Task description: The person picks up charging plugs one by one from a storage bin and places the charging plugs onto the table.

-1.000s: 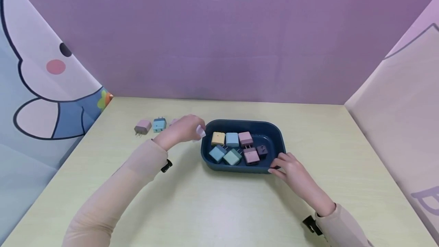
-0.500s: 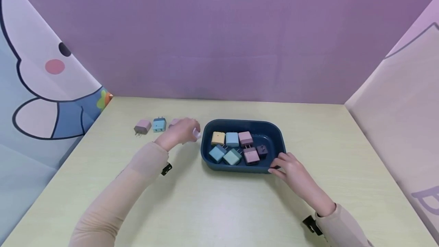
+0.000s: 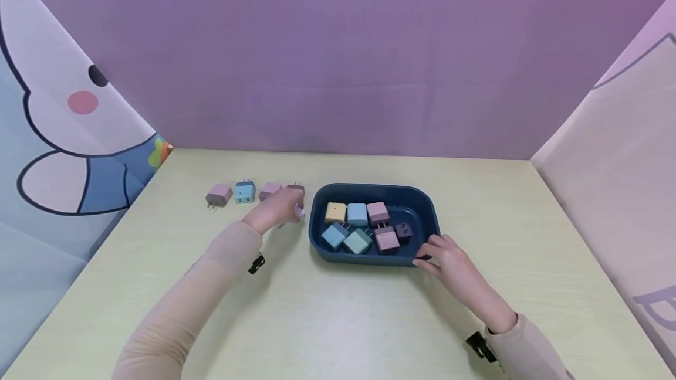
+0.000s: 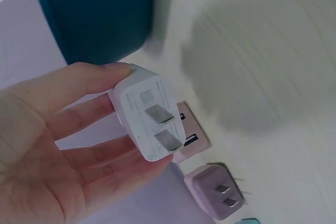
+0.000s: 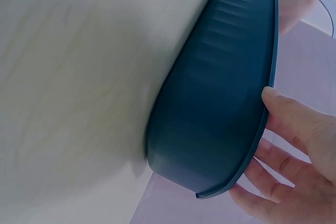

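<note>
My left hand pinches a white charger plug between thumb and fingers, its two flat prongs facing the left wrist camera. It hovers over the table just left of a dark blue basin. At the basin's near right corner, my right hand grips the rim, thumb outside. Inside the basin lie several charger plugs, among them a yellow one, a green one and a dark purple one. Beside the left hand, a mauve plug is partly hidden by it.
Left of the basin, a row of plugs on the table includes a pink-and-brown one, a light blue one and a pink one. A purple backdrop rises behind the table, with printed cloths at both sides.
My left hand has drawn leftward and slightly down, away from the basin, still holding the white charger plug. Two plugs behind it now show more. The right hand and basin stay put.
</note>
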Available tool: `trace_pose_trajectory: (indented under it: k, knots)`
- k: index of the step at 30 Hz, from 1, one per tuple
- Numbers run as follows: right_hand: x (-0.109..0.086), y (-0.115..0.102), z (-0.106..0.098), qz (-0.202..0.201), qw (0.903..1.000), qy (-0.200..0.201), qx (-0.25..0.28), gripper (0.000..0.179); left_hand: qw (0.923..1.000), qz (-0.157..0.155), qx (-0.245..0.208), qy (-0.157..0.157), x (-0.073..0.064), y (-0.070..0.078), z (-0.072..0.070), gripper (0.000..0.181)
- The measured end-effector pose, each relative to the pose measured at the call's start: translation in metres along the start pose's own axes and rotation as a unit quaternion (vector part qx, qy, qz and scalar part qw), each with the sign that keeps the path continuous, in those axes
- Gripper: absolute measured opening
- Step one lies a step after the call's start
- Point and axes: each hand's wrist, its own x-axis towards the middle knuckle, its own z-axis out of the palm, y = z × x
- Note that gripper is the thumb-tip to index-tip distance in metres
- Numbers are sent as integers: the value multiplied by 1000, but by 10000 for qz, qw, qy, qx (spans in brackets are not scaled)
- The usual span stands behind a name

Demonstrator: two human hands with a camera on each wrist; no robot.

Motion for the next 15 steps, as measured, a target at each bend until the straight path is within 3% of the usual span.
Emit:
trace_pose_trajectory:
  k: [6, 15]
  knots:
    - [0, 0, 0, 29, 10000, -15, 20, 11, 9999, -8, -132, 28, 7, -6, 8, 24]
    - [0, 0, 0, 48, 10000, -21, 35, 11, 9993, -267, -260, -103, 10, -10, 15, 22]
